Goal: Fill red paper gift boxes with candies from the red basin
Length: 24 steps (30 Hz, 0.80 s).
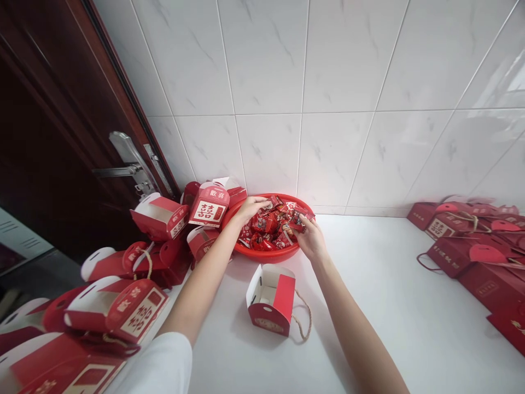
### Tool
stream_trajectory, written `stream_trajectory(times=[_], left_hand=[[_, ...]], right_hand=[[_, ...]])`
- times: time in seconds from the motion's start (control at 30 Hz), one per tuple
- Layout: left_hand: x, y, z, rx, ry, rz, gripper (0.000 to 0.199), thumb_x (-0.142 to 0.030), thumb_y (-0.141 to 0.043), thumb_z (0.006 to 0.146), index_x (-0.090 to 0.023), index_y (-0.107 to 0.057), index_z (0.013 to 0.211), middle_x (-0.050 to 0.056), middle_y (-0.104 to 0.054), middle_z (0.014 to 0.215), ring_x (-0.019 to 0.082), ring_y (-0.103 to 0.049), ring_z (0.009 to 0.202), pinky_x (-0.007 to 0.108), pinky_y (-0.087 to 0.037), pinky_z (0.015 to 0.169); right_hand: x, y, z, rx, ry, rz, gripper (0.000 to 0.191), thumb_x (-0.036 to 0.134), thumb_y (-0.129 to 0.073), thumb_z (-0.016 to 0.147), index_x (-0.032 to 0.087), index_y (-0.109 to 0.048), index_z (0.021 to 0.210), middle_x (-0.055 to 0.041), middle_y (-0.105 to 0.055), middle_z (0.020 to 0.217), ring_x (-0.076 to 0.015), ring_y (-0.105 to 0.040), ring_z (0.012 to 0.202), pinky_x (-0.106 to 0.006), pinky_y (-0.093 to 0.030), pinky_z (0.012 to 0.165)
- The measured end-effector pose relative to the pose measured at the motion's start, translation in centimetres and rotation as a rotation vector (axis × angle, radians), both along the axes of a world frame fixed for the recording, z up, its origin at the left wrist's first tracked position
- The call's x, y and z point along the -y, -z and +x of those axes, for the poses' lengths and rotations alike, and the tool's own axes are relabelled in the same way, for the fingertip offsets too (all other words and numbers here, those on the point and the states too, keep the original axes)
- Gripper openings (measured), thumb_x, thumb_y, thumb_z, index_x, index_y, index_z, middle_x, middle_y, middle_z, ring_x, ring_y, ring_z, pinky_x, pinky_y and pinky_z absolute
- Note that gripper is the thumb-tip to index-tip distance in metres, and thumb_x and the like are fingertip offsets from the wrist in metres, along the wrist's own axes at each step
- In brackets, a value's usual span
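Observation:
A red plastic basket (268, 256) by the wall holds many red-wrapped candies (266, 224). Over its left side, my left hand (251, 208) has its fingers closed on a wrapped candy (266, 207), partly hidden by the fingers. On the right side of the basket, my right hand (310, 237) pinches another red wrapped candy (298, 220) between thumb and fingers. In front of the basket stands a red gift box (268, 317), its top open and its white inside showing. A twisted rope handle (304, 317) hangs from its right side.
Several open red boxes (118, 309) are piled along the left, some touching the basket. More red boxes, closed, with cord handles (476, 257) stand in rows at the right. A tiled wall (266, 153) rises behind the white tabletop (369, 273); a dark door (53, 109) is at left.

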State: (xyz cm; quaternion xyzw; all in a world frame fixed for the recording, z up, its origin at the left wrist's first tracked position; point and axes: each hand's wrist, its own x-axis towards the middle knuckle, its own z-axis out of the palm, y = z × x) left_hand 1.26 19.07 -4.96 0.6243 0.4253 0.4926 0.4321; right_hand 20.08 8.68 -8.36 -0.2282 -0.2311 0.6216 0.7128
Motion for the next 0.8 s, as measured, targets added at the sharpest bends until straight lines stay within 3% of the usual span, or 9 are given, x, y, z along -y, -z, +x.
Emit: stream_trajectory(times=[0.2, 0.4, 0.53, 0.6, 0.7, 0.8], left_hand=[[1.6, -1.1, 0.8, -0.030, -0.073, 0.025, 0.020, -0.034, -0.083, 0.058, -0.018, -0.076, 0.069, 0.006, -0.077, 0.078, 0.025, -0.066, 0.085, 0.035, -0.048, 0.081], [1.4, -2.7, -0.8, -0.070, -0.271, 0.071, 0.007, -0.019, -0.069, 0.070, -0.017, -0.071, 0.063, 0.005, -0.074, 0.075, 0.024, -0.063, 0.090, 0.035, -0.045, 0.088], [2.1, -3.0, -0.6, -0.106, -0.306, 0.097, 0.009, -0.016, -0.072, 0.068, -0.017, -0.074, 0.076, 0.006, -0.075, 0.085, 0.024, -0.063, 0.093, 0.036, -0.044, 0.092], [3.1, -2.8, 0.6, -0.119, -0.190, 0.102, 0.017, -0.026, -0.075, 0.071, -0.017, -0.075, 0.086, 0.006, -0.076, 0.091, 0.022, -0.065, 0.090, 0.035, -0.048, 0.087], [4.7, -2.3, 2.9, -0.179, 0.171, 0.111, 0.030, -0.041, -0.077, 0.072, -0.017, -0.075, 0.090, 0.007, -0.075, 0.092, 0.022, -0.066, 0.085, 0.033, -0.051, 0.077], [5.6, -1.8, 4.2, -0.210, 0.285, 0.181, 0.032, -0.040, -0.081, 0.070, -0.016, -0.073, 0.089, 0.006, -0.074, 0.090, 0.022, -0.067, 0.084, 0.033, -0.052, 0.077]], right_hand=[[0.0, 0.0, 0.0, 0.000, -0.006, 0.001, 0.018, 0.019, -0.084, 0.070, 0.021, -0.067, 0.076, 0.0004, -0.075, 0.084, -0.0177, -0.070, 0.078, -0.033, -0.060, 0.071], [-0.1, 0.2, 0.0, -0.008, 0.007, -0.001, 0.015, 0.019, -0.081, 0.070, 0.021, -0.067, 0.076, 0.0008, -0.074, 0.084, -0.0168, -0.069, 0.077, -0.032, -0.060, 0.071], [0.0, 0.2, -0.2, 0.010, 0.006, 0.013, 0.019, 0.020, -0.083, 0.068, 0.021, -0.067, 0.077, 0.0017, -0.073, 0.081, -0.0163, -0.068, 0.074, -0.032, -0.060, 0.068], [0.2, 0.1, -0.2, 0.026, -0.003, 0.024, 0.020, 0.020, -0.084, 0.068, 0.022, -0.068, 0.079, 0.0017, -0.073, 0.082, -0.0166, -0.068, 0.074, -0.033, -0.060, 0.068], [0.7, -0.3, -0.2, 0.045, -0.016, 0.040, 0.020, 0.019, -0.084, 0.067, 0.022, -0.070, 0.082, 0.0011, -0.074, 0.086, -0.0175, -0.069, 0.079, -0.033, -0.061, 0.070], [0.9, -0.6, -0.2, 0.056, -0.029, 0.053, 0.020, 0.018, -0.082, 0.069, 0.022, -0.071, 0.085, -0.0004, -0.075, 0.090, -0.0183, -0.069, 0.085, -0.032, -0.061, 0.072]])
